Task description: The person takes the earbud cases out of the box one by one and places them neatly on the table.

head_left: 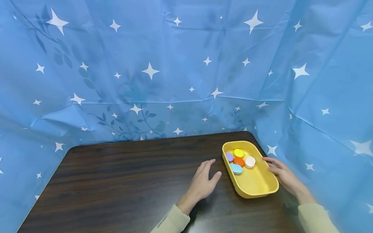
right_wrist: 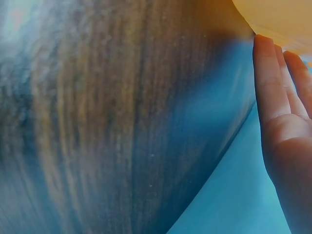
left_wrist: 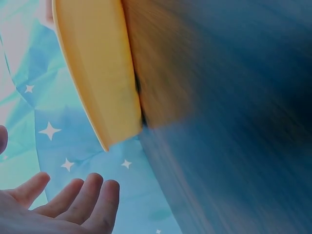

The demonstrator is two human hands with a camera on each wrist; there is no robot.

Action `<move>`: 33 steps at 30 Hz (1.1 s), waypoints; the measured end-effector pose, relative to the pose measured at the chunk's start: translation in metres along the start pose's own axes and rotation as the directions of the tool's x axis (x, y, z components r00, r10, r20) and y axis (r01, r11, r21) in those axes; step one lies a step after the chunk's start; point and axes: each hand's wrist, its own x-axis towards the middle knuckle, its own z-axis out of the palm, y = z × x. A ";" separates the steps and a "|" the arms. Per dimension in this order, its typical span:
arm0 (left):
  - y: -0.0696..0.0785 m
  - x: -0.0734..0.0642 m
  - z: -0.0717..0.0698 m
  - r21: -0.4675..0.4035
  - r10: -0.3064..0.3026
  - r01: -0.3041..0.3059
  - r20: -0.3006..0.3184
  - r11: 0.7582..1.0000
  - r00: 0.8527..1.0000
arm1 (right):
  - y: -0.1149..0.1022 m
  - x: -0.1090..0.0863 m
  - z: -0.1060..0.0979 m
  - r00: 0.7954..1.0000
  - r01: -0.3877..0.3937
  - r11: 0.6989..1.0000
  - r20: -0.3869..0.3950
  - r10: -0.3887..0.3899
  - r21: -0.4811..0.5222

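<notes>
A yellow plastic tray (head_left: pixel 256 184) with rounded corners stands at the table's right side. Inside, towards its far left, lie smooth rounded pieces: yellow (head_left: pixel 238 153), lavender (head_left: pixel 229 157), orange-red (head_left: pixel 238 161), pale pink (head_left: pixel 250 162) and an oval light blue piece (head_left: pixel 236 168). My left hand (head_left: pixel 202 183) hovers left of the tray, apart from it, thumb and fingers spread and holding nothing. On the other side, my right hand (head_left: pixel 287 178) rests its extended fingers against the tray's right wall. The right wrist view shows those fingers (right_wrist: pixel 270 83) nearly straight beside the yellow wall (right_wrist: pixel 278 19).
The dark wood-grain table (head_left: pixel 116 184) reaches far to the left of the tray. A blue curtain (head_left: pixel 175 64) with white stars hangs behind and along both sides. Its right part comes close to the tray and my right arm.
</notes>
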 end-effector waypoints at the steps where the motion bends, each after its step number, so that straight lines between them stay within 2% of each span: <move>1: 0.001 0.001 0.000 -0.001 -0.001 0.001 0.003 1.000 1.000 | 0.000 0.000 0.000 1.000 -0.002 1.000 -0.001 0.002 0.003; 15: 0.009 0.014 0.013 -0.010 -0.039 0.040 0.054 0.999 0.998 | -0.001 0.003 0.000 0.999 -0.044 0.999 -0.011 0.044 0.012; 24: 0.010 0.019 0.024 -0.029 -0.073 0.075 0.062 0.997 0.995 | 0.000 0.002 0.001 0.999 -0.047 0.999 -0.019 0.048 0.010; 33: 0.015 0.026 0.031 -0.020 -0.075 0.076 0.072 0.997 0.995 | -0.002 0.000 0.002 0.998 -0.056 0.998 -0.025 0.057 0.012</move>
